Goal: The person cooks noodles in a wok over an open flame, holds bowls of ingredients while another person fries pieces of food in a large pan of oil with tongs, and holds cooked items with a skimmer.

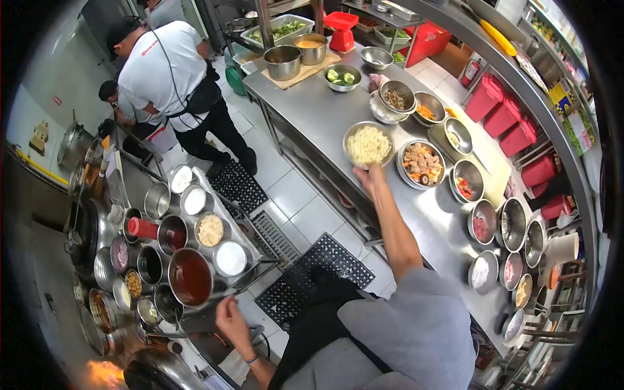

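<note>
My right hand [372,180] reaches out over the steel counter and grips the near rim of a metal bowl [348,155] of pale noodles [368,144]. Whether that bowl rests on the counter or is slightly lifted, I cannot tell. To its right stands a bowl of meat chunks and mushroom [422,164]. Low on the left, my left hand [233,324] hangs with loosely bent fingers and nothing visible in it. Nearest to it is a large pot of dark red sauce [190,276].
Several bowls of sauces and powders, such as a white powder [230,258], crowd the left station. Flames [106,374] rise beside a wok [153,372] at lower left. A person in a white shirt [162,65] stands beyond. Black mats [315,279] lie on the floor.
</note>
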{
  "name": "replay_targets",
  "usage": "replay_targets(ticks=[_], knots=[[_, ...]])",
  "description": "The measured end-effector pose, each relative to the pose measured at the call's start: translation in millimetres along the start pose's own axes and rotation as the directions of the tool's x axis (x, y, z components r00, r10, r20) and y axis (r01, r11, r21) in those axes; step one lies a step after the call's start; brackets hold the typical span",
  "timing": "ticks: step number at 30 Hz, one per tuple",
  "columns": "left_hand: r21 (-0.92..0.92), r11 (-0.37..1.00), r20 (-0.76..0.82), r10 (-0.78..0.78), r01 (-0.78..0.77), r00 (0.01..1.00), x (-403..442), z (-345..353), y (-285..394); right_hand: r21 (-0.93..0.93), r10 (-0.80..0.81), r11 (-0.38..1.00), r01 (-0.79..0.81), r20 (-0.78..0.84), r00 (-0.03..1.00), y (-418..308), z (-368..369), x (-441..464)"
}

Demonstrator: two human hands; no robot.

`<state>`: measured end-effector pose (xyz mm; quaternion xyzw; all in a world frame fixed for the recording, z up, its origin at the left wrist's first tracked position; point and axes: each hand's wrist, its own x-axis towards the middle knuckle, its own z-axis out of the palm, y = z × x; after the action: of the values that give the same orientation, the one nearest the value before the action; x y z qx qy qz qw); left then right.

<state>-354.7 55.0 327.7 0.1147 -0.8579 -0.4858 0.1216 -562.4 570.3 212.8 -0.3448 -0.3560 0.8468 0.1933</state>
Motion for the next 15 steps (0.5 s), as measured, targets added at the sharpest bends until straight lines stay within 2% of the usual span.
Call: replay_targets(ticks=[2,4,5,6,9,10,11,12,13,14,15], knots=[[-0.127,0.989,0.132,-0.059,0.076,0.989,1.5,22.5,9.7,-0.153,0.072,0.987,-0.043,0.189,0.979,3.2,13.4,-73.9],[-0.339,0.889,0.313,-0.201,0.307,0.928,1.0,39.3,24.4,-0.267,0.225,0.952,-0.15,0.277,0.934,23.9,23.0,-129.8],[-0.37,0.854,0.353,-0.236,0.367,0.905,1.8,45.8,29.0,-0.403,0.31,0.899,-0.169,0.316,0.897,35.8,26.6,-156.1],[-0.387,0.821,0.362,-0.284,0.42,0.888,1.5,48.2,33.3,-0.537,0.403,0.825,-0.174,0.346,0.847,47.8,31.9,-182.2],[-0.466,0.712,0.355,-0.394,0.525,0.848,1.2,35.1,39.9,-0.695,0.571,0.71,-0.113,0.475,0.669,75.5,63.2,-263.7],[-0.495,0.686,0.344,-0.41,0.534,0.845,-1.2,21.2,35.0,-0.744,0.631,0.665,-0.068,0.511,0.584,92.0,73.1,-286.0],[-0.47,0.819,0.144,-0.295,0.328,0.944,-8.0,13.3,6.3,-0.744,0.624,0.666,0.059,0.598,0.503,123.8,66.6,-291.8],[-0.359,0.924,-0.052,-0.162,0.133,0.985,-16.9,0.4,-21.1,-0.829,0.739,0.557,-0.056,0.463,0.49,120.8,84.0,-321.5],[-0.365,0.899,-0.07,-0.287,0.243,0.955,-26.4,-27.9,-13.1,-0.816,0.769,0.577,-0.042,0.525,0.365,133.8,89.6,-335.2],[-0.389,0.855,-0.087,-0.404,0.343,0.91,-34.5,-59.4,-1.4,-0.841,0.821,0.541,0.002,0.528,0.218,141.8,100.3,-347.0],[-0.387,0.838,-0.132,-0.463,0.384,0.876,-44.6,-92.0,1.3,-0.811,0.801,0.585,0.019,0.581,0.145,146.1,113.2,-374.7]])
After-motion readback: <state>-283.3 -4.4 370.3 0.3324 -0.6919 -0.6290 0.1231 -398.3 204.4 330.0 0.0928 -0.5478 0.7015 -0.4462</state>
